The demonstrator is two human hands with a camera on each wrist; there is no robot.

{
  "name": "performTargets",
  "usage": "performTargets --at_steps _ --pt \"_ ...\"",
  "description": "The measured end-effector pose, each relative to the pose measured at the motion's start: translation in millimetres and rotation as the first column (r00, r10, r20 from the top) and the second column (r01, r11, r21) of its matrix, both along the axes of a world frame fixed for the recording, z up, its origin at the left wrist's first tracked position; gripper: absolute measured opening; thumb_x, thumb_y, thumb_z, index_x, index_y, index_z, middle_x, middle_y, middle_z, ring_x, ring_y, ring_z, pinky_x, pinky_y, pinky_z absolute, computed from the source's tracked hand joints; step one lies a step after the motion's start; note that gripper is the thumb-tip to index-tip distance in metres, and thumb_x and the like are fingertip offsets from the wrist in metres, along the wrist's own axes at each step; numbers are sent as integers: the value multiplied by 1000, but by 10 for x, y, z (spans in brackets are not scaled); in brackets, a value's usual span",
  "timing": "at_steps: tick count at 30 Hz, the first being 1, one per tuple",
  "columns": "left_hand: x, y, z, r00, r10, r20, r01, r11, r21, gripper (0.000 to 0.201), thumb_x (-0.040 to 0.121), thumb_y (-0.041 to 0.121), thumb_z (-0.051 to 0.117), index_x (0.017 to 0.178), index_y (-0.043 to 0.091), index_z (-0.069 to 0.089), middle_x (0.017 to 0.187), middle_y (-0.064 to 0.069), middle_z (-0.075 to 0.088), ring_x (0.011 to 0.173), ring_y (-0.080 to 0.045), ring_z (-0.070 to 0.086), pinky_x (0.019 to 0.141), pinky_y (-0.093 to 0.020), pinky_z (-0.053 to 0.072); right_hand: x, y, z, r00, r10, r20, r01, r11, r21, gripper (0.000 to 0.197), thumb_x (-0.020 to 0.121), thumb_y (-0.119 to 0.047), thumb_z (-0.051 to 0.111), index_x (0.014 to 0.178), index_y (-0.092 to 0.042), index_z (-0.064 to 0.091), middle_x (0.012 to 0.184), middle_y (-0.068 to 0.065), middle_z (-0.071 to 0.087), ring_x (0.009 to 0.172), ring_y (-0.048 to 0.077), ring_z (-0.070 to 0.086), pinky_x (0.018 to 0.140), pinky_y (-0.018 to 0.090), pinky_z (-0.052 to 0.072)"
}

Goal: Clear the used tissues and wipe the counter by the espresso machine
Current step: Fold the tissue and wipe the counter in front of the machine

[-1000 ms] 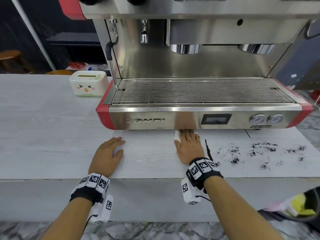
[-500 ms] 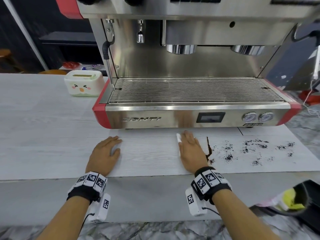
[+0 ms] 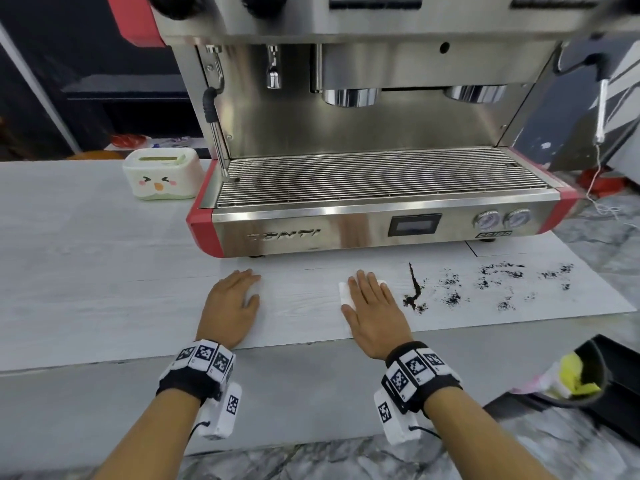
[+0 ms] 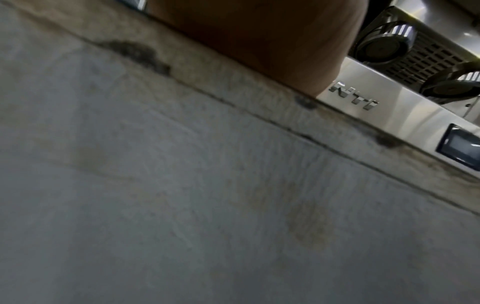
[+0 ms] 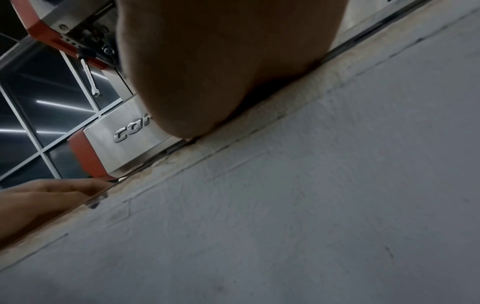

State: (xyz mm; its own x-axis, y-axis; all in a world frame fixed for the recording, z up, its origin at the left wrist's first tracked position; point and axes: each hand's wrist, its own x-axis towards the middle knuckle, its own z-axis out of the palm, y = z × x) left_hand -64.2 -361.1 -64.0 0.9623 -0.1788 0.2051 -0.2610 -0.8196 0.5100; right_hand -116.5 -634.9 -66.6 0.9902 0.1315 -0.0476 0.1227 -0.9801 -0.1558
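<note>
My right hand (image 3: 372, 303) lies flat with straight fingers on a white tissue (image 3: 344, 293), pressing it onto the pale counter (image 3: 104, 271) in front of the espresso machine (image 3: 363, 202). Only the tissue's left edge and a far corner show past the fingers. Dark coffee grounds (image 3: 498, 282) are scattered to the right of that hand, with a swept dark line (image 3: 414, 284) nearest it. My left hand (image 3: 232, 299) rests flat on the bare counter to the left, holding nothing. The wrist views show only each palm heel (image 4: 259, 41) (image 5: 221, 61) at the counter's edge.
A white tissue box with a cartoon face (image 3: 161, 178) stands left of the machine. A dark bin (image 3: 588, 382) with yellow and pink waste sits below the counter at the lower right. A cable (image 3: 597, 168) hangs at the right.
My right hand has slid the tissue back from the machine's base toward the counter's front edge, leaving a dark line of grounds beside it. The left hand has stayed put.
</note>
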Motion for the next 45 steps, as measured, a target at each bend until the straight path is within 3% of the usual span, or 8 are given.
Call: performTargets --at_steps 5,9,17,24,31,34,38,45 --pt "-80 -503 29 1000 -16 21 17 998 -52 43 90 17 55 132 18 52 144 -2 45 137 -21 34 117 -35 23 20 -229 -20 1000 19 5 -19 1000 8 98 71 -58 -30 151 -11 2 160 9 -4 148 24 -6 118 36 -7" --pt "-140 -945 -2 999 -9 31 11 997 -76 44 90 27 49 133 22 51 144 1 46 137 -19 34 116 -35 24 10 -424 -2 999 42 17 -43 998 43 90 80 -58 -20 151 -9 5 160 11 -1 148 26 -3 116 37 -6" --pt "-258 -1546 -81 1000 -6 -22 5 999 -37 52 87 37 39 136 23 47 147 0 42 140 -18 31 117 -35 20 11 -740 16 998 59 19 -60 995 85 87 78 -51 -15 151 -8 6 160 11 -1 148 25 -4 117 36 -6" --pt "-243 -1548 -117 999 -30 -32 32 997 71 59 86 52 25 135 29 48 149 2 39 141 -18 29 117 -39 21 32 -824 -4 999 33 31 -36 996 85 86 77 -45 -16 150 -7 8 160 10 2 148 25 -1 118 37 -4" --pt "-268 -1569 -96 999 -22 -50 26 997 72 59 85 53 23 136 32 46 150 6 36 142 -14 25 118 -34 16 4 -1150 35 999 -14 42 10 994 111 81 82 -43 -14 150 -9 11 160 7 7 148 22 2 119 34 0" --pt "-275 -1575 -85 999 -17 -47 21 997 69 54 88 49 29 136 32 46 150 6 36 142 -15 26 119 -34 16 19 -1101 113 996 -50 69 35 979 199 55 100 -31 7 149 -9 15 160 7 11 148 21 4 119 33 3" --pt "-288 -1608 -82 999 2 -34 0 997 76 50 89 43 33 135 32 47 150 5 37 141 -16 27 119 -34 15 109 -792 192 996 8 93 -36 955 295 50 102 -25 18 149 -9 16 160 9 11 148 22 2 121 34 4" --pt "-284 -1607 -94 1000 2 -23 0 996 90 58 86 50 22 136 31 46 150 5 38 141 -15 26 119 -34 15 320 -511 37 997 80 -9 -78 987 139 58 99 -36 8 150 -8 8 160 10 2 148 23 -4 119 37 -2"
